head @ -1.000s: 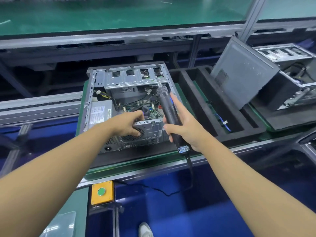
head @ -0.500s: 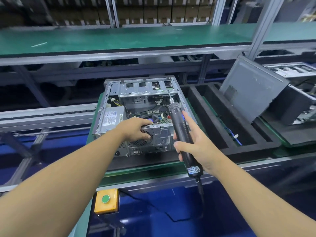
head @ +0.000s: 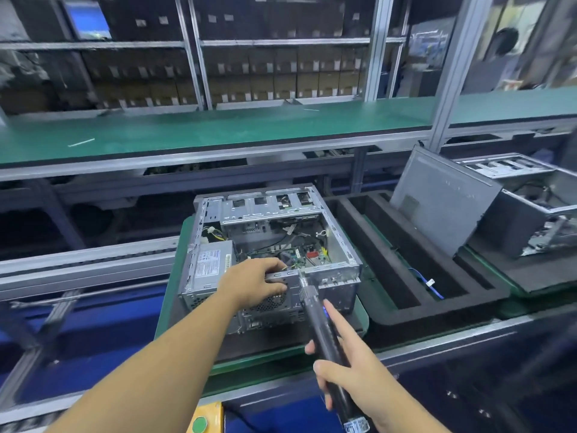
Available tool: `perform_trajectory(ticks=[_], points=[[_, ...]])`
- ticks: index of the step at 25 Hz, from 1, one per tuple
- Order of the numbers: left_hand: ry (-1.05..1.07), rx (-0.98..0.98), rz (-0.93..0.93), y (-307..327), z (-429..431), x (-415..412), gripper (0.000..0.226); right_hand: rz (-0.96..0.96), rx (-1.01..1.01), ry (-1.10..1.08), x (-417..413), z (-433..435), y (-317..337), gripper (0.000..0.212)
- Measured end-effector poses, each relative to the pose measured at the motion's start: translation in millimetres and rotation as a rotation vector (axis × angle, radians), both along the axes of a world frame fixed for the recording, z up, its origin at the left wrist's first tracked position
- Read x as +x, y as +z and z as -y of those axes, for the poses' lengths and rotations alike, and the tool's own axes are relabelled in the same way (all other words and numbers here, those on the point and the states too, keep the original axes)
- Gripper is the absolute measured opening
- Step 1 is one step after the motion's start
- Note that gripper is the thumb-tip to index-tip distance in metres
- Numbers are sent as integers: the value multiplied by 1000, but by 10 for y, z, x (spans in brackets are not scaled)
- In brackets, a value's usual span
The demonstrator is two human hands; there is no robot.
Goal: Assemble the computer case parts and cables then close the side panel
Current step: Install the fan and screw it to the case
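Green-matted conveyor pallet (head: 171, 289) carries the open grey metal computer case (head: 271, 220), set toward its near edge. One rim is clasped by the left hand (head: 253, 284). The right hand (head: 349, 367), clenched round the black electric screwdriver (head: 324, 335), has drawn back, its bit now at that near rim instead of deep inside. Just right lies a black foam tray (head: 406, 307), slots open.

Open desktop computer case (head: 338, 248), bare grey metal, lying on its side on a green pallet (head: 170, 292), open face up. Inside: silver power supply (head: 212, 260) at 9 o'clock, drive cage (head: 268, 210) at 12, motherboard (head: 293, 254) and loose cables (head: 282, 242) mid-case. Grey side panel (head: 443, 198) detached, leaning tilted at 2 o'clock, well apart.
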State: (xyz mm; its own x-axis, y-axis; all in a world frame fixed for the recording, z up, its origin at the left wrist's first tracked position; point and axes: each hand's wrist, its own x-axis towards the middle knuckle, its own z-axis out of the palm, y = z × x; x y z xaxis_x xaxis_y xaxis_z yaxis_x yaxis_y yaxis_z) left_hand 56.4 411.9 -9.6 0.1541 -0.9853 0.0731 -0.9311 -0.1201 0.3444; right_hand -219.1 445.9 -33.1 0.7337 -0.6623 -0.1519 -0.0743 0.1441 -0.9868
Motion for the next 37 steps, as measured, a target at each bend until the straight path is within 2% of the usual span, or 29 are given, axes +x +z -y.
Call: perform_trajectory(ticks=[10,16,21,28,37], points=[[30,-46,21,70,-9,-89,33,-120,6,24,-34,64,67,96],[34,-23,8,61,-19,-61,41,-166,34,51,-68,55,-11,94],[47,-55,-56,42,-19,-39,40,-153,48,24,-33,-10,-57,94],[46,-77,11,35,-36,-74,36,-130,44,-6,47,-80,-89,94],[10,-33,-51,48,-17,-40,41,-123,60,-27,133,-98,-106,94]])
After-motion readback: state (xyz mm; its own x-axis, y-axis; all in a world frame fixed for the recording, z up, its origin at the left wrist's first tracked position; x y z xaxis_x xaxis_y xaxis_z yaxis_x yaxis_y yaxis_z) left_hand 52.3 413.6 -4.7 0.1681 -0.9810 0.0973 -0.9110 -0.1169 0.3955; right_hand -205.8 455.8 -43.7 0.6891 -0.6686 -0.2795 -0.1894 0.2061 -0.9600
